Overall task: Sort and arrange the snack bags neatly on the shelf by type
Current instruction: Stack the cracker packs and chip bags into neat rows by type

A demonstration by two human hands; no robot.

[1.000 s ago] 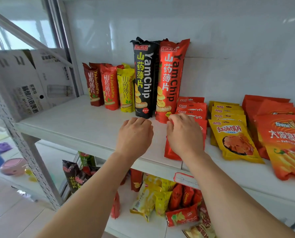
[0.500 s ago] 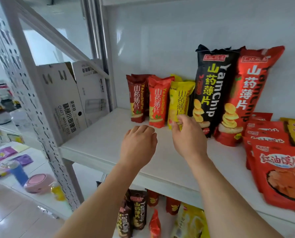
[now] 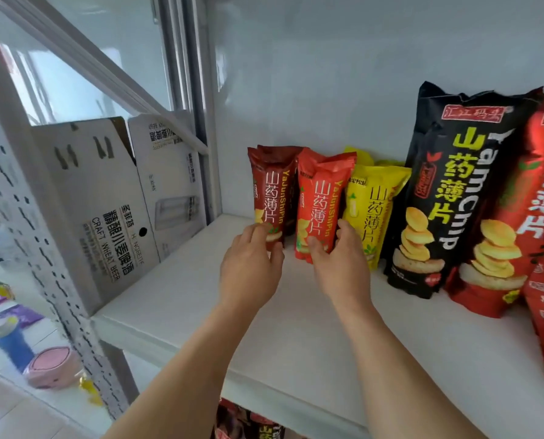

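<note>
Both hands on the small yam chip bags at the shelf's back left.

The left hand (image 3: 248, 274) pinches the base of the dark red bag (image 3: 269, 191); the right hand (image 3: 340, 264) grips the bright red bag (image 3: 318, 201) low down. Both bags stand upright, long axis vertical, straight ahead on the shelf (image 3: 296, 343). The yellow bag (image 3: 372, 210) and tall black bag (image 3: 448, 191) stand farther right against the wall.

Bright, even daylight is admitted through the window (image 3: 74, 74) at left. Shadows are kept soft. Motion blur and wide-angle bending are seen toward the edges.
</note>
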